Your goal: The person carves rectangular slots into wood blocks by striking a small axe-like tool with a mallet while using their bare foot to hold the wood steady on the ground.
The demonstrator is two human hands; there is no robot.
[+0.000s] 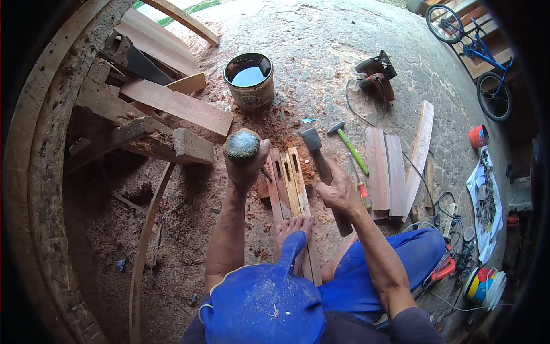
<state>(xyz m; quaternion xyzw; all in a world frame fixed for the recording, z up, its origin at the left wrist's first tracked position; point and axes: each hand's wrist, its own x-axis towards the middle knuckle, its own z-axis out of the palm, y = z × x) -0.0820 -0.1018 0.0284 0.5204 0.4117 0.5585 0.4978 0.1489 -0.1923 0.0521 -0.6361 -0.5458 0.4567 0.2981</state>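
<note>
Above the wood strips (283,189), your left hand (245,172) clenched a chisel (242,145).
Your right hand (339,192) gripped the hammer (322,164), probably head-heavy, at mid-handle.

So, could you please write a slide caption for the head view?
Right hand holding a hammer, left hand a round-ended tool, bare foot on slotted wooden strips.

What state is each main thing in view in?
Chisel-like tool: gripped by the left hand, tip contact unclear
Hammer: gripped by the right hand
Slotted wooden strips: side by side, partly under a foot
Bucket: uncovered, holding liquid
Green-handled hammer: lying unheld
Handsaw: unheld
Corded power tool: unheld
</note>
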